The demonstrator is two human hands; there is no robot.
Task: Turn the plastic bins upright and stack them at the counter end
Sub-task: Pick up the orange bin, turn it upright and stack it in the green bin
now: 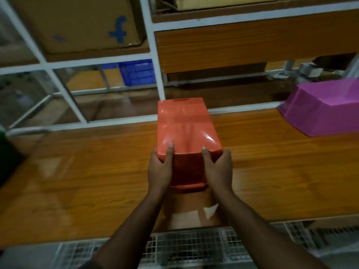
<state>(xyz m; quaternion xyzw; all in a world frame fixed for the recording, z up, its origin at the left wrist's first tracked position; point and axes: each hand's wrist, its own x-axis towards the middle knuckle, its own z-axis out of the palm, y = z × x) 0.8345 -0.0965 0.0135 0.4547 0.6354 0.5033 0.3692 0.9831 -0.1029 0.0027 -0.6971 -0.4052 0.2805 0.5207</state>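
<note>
An orange plastic bin (186, 125) is held upside down over the middle of the wooden counter (77, 171), its flat bottom facing up. My left hand (160, 168) grips its near left corner, thumb on top. My right hand (218, 167) grips the near right corner the same way. A pink plastic bin (320, 107) lies upside down on the counter at the far right, apart from both hands.
White metal shelving (153, 55) rises behind the counter, holding a cardboard box (81, 22) and a blue crate (138, 72). A dark object (7, 160) sits at the counter's left edge. A wire mesh grid (184, 245) runs below the near edge.
</note>
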